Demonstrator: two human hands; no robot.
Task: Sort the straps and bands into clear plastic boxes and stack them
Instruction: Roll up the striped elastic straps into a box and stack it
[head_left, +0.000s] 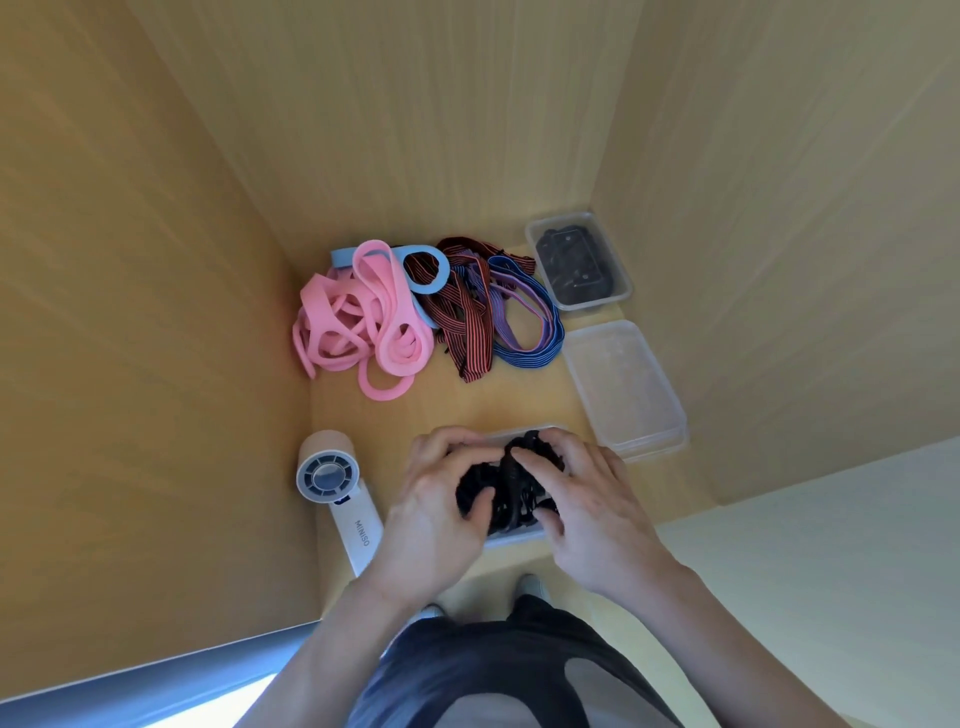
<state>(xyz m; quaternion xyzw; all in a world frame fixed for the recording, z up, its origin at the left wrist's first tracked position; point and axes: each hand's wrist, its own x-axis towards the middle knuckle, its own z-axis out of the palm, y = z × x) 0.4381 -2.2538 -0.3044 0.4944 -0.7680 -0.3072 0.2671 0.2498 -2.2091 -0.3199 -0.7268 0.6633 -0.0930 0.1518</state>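
Observation:
A bundle of black straps (506, 488) lies in a clear plastic box (514, 538) near the shelf's front edge. My left hand (434, 514) and my right hand (587, 514) both have curled fingers on the bundle, pressing it down into the box. Further back lies a heap of pink bands (358, 327), a light blue band (426, 270), red-and-black striped straps (462, 317) and blue and purple striped bands (524, 322). A second clear box (621, 283) at the back right holds black straps and buckles.
Stacked clear boxes or lids (626, 389) sit against the right wall. A white handheld fan (335, 488) lies at the left front. Wooden walls close in on the left, back and right. My feet show below the shelf edge.

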